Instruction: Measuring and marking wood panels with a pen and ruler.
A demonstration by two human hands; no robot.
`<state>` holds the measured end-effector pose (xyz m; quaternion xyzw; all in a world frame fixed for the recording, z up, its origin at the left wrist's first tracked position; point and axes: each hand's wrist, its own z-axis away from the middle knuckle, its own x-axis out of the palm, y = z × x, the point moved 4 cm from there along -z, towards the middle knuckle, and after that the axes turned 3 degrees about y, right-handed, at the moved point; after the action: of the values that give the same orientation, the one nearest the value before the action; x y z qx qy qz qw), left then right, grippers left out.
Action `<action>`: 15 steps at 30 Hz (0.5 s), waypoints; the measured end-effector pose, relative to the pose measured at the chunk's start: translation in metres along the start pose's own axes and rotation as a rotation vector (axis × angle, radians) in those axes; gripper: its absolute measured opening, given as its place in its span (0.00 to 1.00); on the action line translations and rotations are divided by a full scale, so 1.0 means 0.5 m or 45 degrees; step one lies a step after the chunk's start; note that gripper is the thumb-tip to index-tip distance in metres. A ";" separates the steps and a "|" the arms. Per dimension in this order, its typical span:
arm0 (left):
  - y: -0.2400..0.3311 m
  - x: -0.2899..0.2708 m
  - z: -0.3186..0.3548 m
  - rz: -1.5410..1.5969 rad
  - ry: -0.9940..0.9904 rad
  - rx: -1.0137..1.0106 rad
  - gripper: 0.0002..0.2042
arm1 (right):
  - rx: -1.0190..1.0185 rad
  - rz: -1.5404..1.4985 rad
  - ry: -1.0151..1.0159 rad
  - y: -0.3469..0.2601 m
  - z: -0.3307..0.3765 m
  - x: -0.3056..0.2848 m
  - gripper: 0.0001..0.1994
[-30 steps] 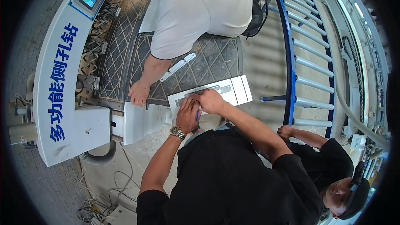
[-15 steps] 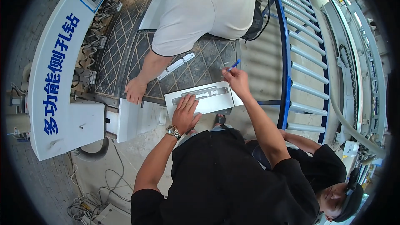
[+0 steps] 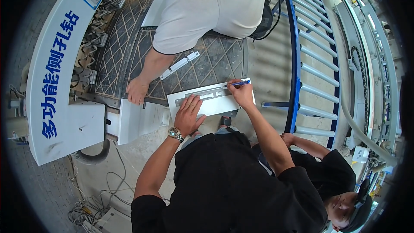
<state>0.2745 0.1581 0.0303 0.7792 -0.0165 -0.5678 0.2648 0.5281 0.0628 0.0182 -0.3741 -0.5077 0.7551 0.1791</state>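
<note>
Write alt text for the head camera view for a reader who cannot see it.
Seen from above, a person's left hand presses flat on a white panel while the right hand holds a blue pen to its far edge. Opposite, a co-worker in a white shirt rests a hand on the machine table, beside a blue roller conveyor.

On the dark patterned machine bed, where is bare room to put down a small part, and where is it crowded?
Free: the patterned bed right of the white bracket, above the white panel. Crowded: the panel itself, with the left hand flat on it and the right hand with a blue pen; a co-worker's hand takes the left edge.
</note>
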 end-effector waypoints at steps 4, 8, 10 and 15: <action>0.000 -0.002 -0.001 0.005 0.005 -0.009 0.30 | -0.020 0.123 -0.041 -0.009 0.007 -0.003 0.10; 0.001 -0.002 -0.001 0.008 0.004 -0.014 0.30 | -0.022 0.125 -0.051 -0.011 0.005 -0.005 0.10; 0.000 -0.001 0.000 0.004 0.001 -0.026 0.30 | -0.046 0.192 -0.099 -0.011 0.004 -0.005 0.09; 0.001 -0.002 -0.001 0.003 0.010 -0.018 0.31 | -0.147 0.231 -0.123 -0.018 0.002 -0.008 0.08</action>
<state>0.2750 0.1580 0.0314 0.7796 -0.0125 -0.5645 0.2711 0.5290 0.0632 0.0279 -0.3912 -0.5225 0.7549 0.0636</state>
